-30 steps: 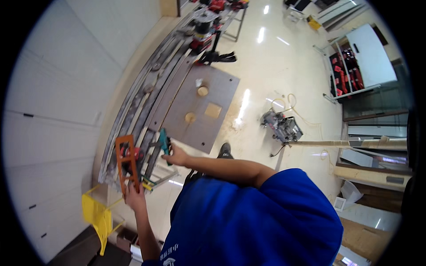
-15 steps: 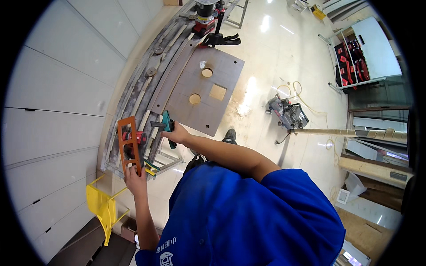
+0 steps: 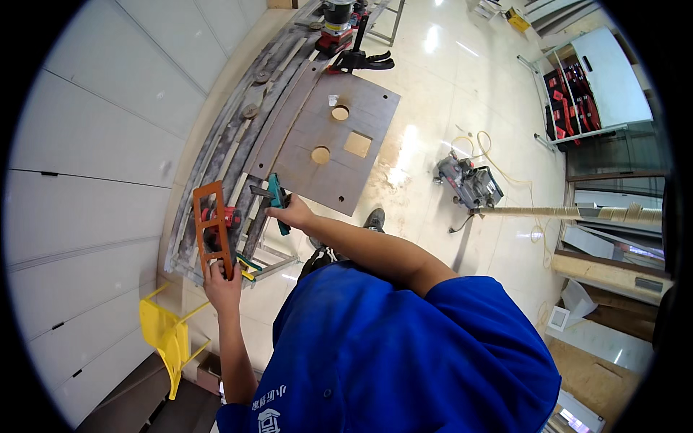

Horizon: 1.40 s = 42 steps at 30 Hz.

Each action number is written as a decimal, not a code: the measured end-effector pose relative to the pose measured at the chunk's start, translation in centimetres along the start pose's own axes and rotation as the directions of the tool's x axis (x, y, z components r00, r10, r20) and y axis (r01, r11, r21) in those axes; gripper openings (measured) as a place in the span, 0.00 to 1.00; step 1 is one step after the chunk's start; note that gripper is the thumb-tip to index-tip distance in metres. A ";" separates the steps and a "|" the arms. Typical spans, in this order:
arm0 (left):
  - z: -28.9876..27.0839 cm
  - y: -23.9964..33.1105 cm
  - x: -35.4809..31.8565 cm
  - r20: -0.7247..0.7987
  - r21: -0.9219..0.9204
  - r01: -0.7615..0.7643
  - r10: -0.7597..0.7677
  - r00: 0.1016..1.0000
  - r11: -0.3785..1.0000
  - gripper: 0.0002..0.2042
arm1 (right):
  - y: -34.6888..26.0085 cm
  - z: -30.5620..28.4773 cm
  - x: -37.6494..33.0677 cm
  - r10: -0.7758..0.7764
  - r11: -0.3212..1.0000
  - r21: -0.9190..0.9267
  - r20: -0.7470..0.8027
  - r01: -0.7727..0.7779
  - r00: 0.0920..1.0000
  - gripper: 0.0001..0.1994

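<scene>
My left hand (image 3: 223,286) is closed on the lower end of an orange template (image 3: 221,232), a long flat frame with rectangular openings, held up over the bench end. Behind it, a red and black power tool (image 3: 231,216) shows partly through the openings. A teal and black clamp (image 3: 276,193) is gripped in my right hand (image 3: 292,213), beside the near corner of a grey-brown board (image 3: 303,126). Two round holes and one square hole pierce that board. A black bar clamp (image 3: 359,60) sits at the board's far edge.
The long dusty bench (image 3: 232,144) runs along white cabinet panels (image 3: 86,216). A router-like tool (image 3: 336,25) stands at its far end. A yellow stool (image 3: 167,335) is at the lower left. On the floor to the right is a grey machine (image 3: 468,184) with a hose.
The orange template has shifted slightly up and to the right with my left hand. My right hand and the teal clamp have moved slightly right. The whole view has shifted a little.
</scene>
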State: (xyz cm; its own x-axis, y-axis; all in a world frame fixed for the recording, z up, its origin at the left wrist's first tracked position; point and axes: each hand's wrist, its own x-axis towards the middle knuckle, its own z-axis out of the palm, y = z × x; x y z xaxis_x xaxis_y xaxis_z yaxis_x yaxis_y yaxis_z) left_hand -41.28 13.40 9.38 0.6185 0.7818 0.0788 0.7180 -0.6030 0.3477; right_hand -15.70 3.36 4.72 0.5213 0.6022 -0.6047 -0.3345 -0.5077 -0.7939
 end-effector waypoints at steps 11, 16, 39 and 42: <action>-1.2 1.5 0.0 -0.114 -0.062 -0.036 0.029 0.993 0.997 0.20 | 1.0 1.8 1.2 0.076 0.995 -0.054 -0.071 -0.080 0.995 0.30; -2.4 6.3 -0.1 -0.271 -0.367 -0.207 0.109 0.956 0.907 0.12 | 0.9 1.7 1.8 0.104 0.979 -0.167 -0.090 -0.118 0.991 0.27; 11.5 9.5 7.2 0.602 -0.697 0.564 -0.066 0.796 0.443 0.10 | -0.5 -2.7 1.7 0.063 0.997 -0.058 0.405 -0.043 0.912 0.30; 11.8 9.5 7.2 0.617 -0.592 0.616 -0.200 0.762 0.520 0.07 | 0.1 -9.7 0.5 -0.310 0.919 -0.105 0.400 0.379 0.862 0.24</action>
State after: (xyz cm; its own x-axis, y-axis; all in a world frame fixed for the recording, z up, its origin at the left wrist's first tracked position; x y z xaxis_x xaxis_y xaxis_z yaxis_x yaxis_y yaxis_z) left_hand -26.24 11.37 2.24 0.5244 0.6182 -0.5856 0.5653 0.2616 0.7823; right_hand -7.83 -2.36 4.91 0.2391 0.9232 -0.3008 -0.0271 -0.3033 -0.9525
